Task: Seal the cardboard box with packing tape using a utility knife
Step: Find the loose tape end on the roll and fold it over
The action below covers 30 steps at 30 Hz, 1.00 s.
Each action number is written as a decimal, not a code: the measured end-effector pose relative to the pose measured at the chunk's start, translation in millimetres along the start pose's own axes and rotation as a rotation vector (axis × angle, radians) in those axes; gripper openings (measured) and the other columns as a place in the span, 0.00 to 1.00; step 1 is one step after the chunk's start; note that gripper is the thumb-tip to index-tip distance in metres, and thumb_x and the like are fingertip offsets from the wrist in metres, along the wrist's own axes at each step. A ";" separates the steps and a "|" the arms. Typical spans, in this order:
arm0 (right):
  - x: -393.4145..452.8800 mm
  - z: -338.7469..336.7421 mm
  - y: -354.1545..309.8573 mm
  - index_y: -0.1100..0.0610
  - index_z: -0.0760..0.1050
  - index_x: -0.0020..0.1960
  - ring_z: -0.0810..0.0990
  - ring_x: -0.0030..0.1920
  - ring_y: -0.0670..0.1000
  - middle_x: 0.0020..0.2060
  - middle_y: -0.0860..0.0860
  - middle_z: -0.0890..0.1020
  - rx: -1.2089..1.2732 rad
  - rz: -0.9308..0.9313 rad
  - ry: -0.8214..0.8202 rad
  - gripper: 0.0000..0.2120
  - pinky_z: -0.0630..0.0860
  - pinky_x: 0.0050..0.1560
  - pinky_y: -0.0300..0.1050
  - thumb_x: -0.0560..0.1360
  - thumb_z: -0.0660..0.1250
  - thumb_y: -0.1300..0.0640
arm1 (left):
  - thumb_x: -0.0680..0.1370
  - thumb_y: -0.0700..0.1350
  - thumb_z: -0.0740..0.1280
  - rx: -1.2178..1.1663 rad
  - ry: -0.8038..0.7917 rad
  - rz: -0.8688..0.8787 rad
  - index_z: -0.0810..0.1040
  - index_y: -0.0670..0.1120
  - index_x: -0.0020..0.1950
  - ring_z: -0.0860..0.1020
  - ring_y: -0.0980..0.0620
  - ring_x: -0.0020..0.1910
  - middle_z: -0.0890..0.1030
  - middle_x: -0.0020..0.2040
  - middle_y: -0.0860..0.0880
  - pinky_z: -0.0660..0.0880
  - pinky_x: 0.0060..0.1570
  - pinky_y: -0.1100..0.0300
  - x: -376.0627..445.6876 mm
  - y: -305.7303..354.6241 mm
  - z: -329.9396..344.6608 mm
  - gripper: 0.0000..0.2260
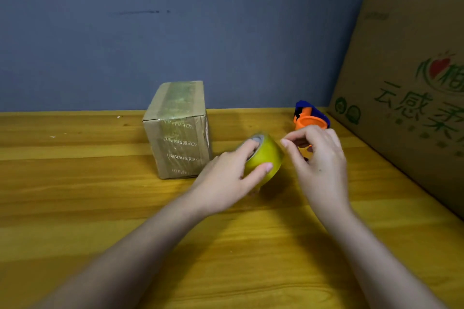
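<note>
A small cardboard box (178, 130) stands on the wooden table (100, 208), with clear tape across its top and front face. My left hand (226, 180) grips a yellowish roll of packing tape (266, 158), held tilted just above the table to the right of the box, one finger in its core. My right hand (319, 160) hovers close to the roll's right side, thumb and forefinger pinched near its edge; whether they hold the tape's end I cannot tell. No utility knife is visible.
An orange and blue tape dispenser (310, 116) lies behind my right hand near the wall. Large printed cardboard cartons (406, 88) are stacked along the table's right edge. A grey wall (175, 32) backs the table.
</note>
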State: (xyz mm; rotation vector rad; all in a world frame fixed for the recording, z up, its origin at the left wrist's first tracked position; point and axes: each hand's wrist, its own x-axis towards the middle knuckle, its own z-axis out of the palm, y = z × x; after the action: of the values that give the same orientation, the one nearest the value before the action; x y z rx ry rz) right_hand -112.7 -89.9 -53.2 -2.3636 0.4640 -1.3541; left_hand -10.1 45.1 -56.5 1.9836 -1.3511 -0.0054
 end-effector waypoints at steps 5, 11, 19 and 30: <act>0.6 -6.1 -5.7 0.54 0.77 0.45 0.72 0.46 0.48 0.41 0.47 0.79 -0.134 -0.137 -0.007 0.05 0.73 0.43 0.46 0.76 0.66 0.53 | 0.80 0.50 0.62 -0.538 -0.087 -0.080 0.72 0.49 0.54 0.81 0.48 0.31 0.81 0.31 0.48 0.78 0.40 0.51 5.2 3.3 -0.1 0.06; -1.4 -7.7 -12.3 0.57 0.78 0.46 0.74 0.44 0.53 0.41 0.51 0.79 -0.192 -0.339 0.014 0.06 0.73 0.42 0.51 0.77 0.66 0.56 | 0.74 0.61 0.58 -0.196 0.028 -0.085 0.70 0.53 0.55 0.83 0.49 0.37 0.83 0.35 0.49 0.79 0.44 0.47 6.7 -4.2 2.2 0.16; -4.1 -8.6 -25.5 0.60 0.79 0.43 0.75 0.40 0.56 0.39 0.55 0.81 -0.203 -0.638 0.111 0.08 0.70 0.38 0.52 0.77 0.65 0.58 | 0.80 0.51 0.62 -0.352 0.008 -0.201 0.72 0.47 0.51 0.81 0.50 0.31 0.80 0.32 0.50 0.79 0.35 0.54 13.0 -8.6 -4.2 0.08; 3.3 -4.4 2.4 0.54 0.73 0.47 0.73 0.44 0.45 0.43 0.45 0.74 0.023 0.046 0.098 0.03 0.67 0.40 0.32 0.78 0.63 0.55 | 0.77 0.52 0.67 -0.478 -0.178 -0.227 0.77 0.48 0.41 0.79 0.55 0.30 0.82 0.32 0.50 0.71 0.30 0.64 5.4 -7.1 -5.8 0.09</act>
State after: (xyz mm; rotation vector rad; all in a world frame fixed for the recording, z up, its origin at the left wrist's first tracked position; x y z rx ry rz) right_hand -115.2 -94.2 -49.9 -2.2621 0.5248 -1.4506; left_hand 0.3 45.3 -54.1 1.7379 -1.0949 -0.5706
